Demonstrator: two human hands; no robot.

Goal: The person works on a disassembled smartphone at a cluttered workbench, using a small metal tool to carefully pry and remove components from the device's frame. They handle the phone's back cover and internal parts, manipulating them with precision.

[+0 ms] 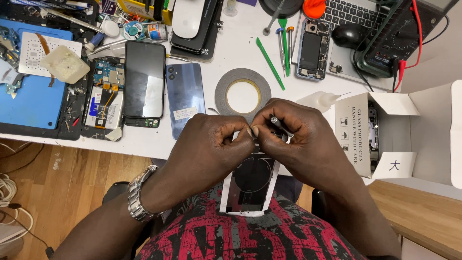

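Note:
Both my hands meet over a white phone back panel (250, 185) with a dark round coil, held upright against my lap at the table's front edge. My left hand (211, 144) pinches the panel's top edge with thumb and forefinger. My right hand (293, 137) grips the same top edge and also holds a thin dark tool (280, 126), its tip pointing up-left. What the fingertips pinch is too small to see.
On the white table lie a roll of tape (243, 95), a blue phone back (185, 96), a black phone (144, 79), an opened phone (103, 103), a blue work mat (33, 96), a green pry tool (269, 63), a glue bottle (320, 100), another opened phone (312, 48), a multimeter (399, 36) and an open white box (370, 135).

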